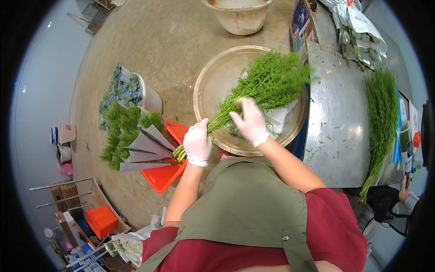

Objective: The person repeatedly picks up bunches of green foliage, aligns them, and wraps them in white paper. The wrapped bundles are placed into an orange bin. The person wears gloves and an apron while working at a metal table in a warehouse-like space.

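A large bunch of feathery green foliage (268, 80) slants across my front, its leafy tops at the upper right. My left hand (198, 141), in a white glove, is wrapped around the gathered stems, and the cut ends stick out past it on the left. Beside the middle of the bunch is my gloved right hand (249, 120), slightly blurred, fingers apart. Whether its fingertips touch the stems is unclear. Beneath the bunch stands a wide round tub (209, 85) with a pale wrapper (280, 119) and green trimmings in it.
At right a metal table (329, 112) carries scattered leaf bits, another green bunch (380, 119) and wrapped flowers (365, 32). On the left stand an orange bucket (161, 178) with wrapped greenery (122, 132) and a white bucket (151, 98) of blue flowers. Another person's hand (403, 192) shows far right.
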Demonstrator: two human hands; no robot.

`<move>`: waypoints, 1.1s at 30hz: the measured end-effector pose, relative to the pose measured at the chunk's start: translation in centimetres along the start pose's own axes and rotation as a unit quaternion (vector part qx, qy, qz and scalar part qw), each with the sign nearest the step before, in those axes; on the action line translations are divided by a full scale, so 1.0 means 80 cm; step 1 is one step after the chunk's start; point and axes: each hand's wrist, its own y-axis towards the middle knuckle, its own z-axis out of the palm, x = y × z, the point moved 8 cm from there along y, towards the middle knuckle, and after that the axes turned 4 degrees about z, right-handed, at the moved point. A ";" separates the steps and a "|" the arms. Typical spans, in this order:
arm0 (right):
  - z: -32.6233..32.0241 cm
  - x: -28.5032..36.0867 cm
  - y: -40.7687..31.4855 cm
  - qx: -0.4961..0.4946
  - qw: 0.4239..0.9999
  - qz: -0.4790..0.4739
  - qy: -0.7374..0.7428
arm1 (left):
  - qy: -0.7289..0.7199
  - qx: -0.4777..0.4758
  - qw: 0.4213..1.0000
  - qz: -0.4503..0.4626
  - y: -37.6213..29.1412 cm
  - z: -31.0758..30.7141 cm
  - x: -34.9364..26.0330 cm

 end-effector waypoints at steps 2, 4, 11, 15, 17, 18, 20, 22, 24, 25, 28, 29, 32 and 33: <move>0.007 -0.008 0.014 0.017 0.997 0.017 -0.078 | 0.010 0.007 1.000 0.022 0.001 0.003 -0.005; 0.030 0.002 0.013 0.082 0.995 -0.011 -0.054 | 0.015 -0.003 0.999 0.042 0.003 0.003 -0.012; 0.037 0.006 -0.018 0.043 0.994 0.007 0.100 | 0.061 0.009 0.995 0.082 0.002 0.000 -0.009; 0.046 -0.057 0.015 0.097 0.984 0.116 -0.092 | 0.090 0.000 0.989 0.121 0.008 -0.012 -0.004; 0.082 -0.046 0.018 0.184 0.977 0.088 -0.061 | 0.099 -0.006 0.985 0.142 0.012 -0.017 -0.002; 0.092 -0.035 0.016 0.186 0.978 0.079 -0.056 | 0.108 -0.002 0.985 0.138 0.013 -0.019 0.003; 0.106 -0.002 0.007 0.165 0.985 0.042 0.010 | 0.120 -0.013 0.986 0.118 0.013 -0.027 0.015; 0.110 0.037 -0.012 0.164 0.980 -0.046 0.104 | 0.123 -0.029 0.987 0.101 0.008 -0.036 0.028; 0.107 0.063 -0.029 0.205 0.957 -0.138 0.153 | 0.118 -0.018 0.989 0.082 -0.002 -0.041 0.039; 0.100 0.049 -0.026 0.177 0.972 -0.077 0.133 | 0.116 -0.015 0.991 0.070 -0.007 -0.044 0.044; 0.090 -0.005 -0.016 0.176 0.980 0.089 0.014 | 0.119 -0.019 0.991 0.057 -0.022 -0.054 0.051; 0.086 -0.022 -0.015 0.169 0.973 0.152 -0.033 | 0.121 -0.024 0.991 0.055 -0.025 -0.057 0.050; 0.098 -0.004 -0.011 0.143 0.984 0.094 -0.047 | 0.142 -0.021 0.988 0.056 -0.026 -0.058 0.041; 0.107 0.007 -0.016 0.145 0.986 0.082 -0.030 | 0.158 -0.017 0.986 0.055 -0.025 -0.057 0.039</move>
